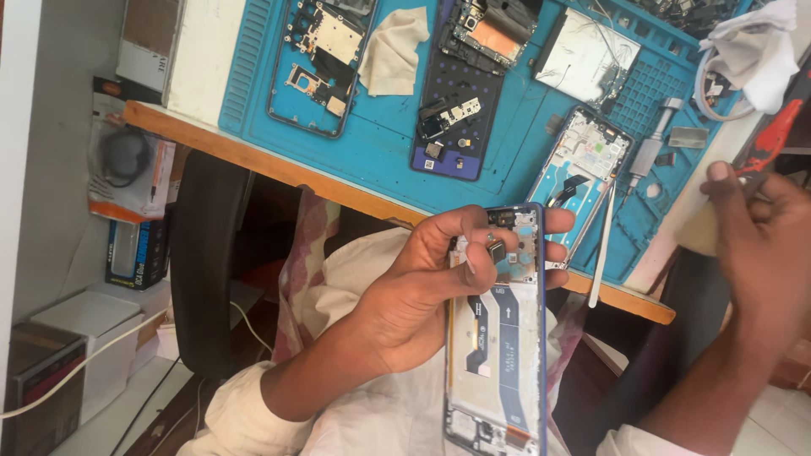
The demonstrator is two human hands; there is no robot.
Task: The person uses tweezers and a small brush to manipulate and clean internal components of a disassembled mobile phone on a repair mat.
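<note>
Here, slim blue-rimmed phone frame (498, 338), left hand (431, 287).

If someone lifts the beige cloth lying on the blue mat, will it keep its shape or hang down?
The beige cloth already lies crumpled with folds, so it probably hangs limp when lifted. It looks thin, so likely light. Pushed across the ribbed blue mat, it would likely bunch up rather than slide.

Our left hand (435, 283) comes up from the lower left on a bare forearm, fingers curled over and thumb tucked inward, closed in a grip. Our right hand (764, 245) reaches in from the right edge, its back toward us, thumb pointing up, fingers folded closed.
</note>
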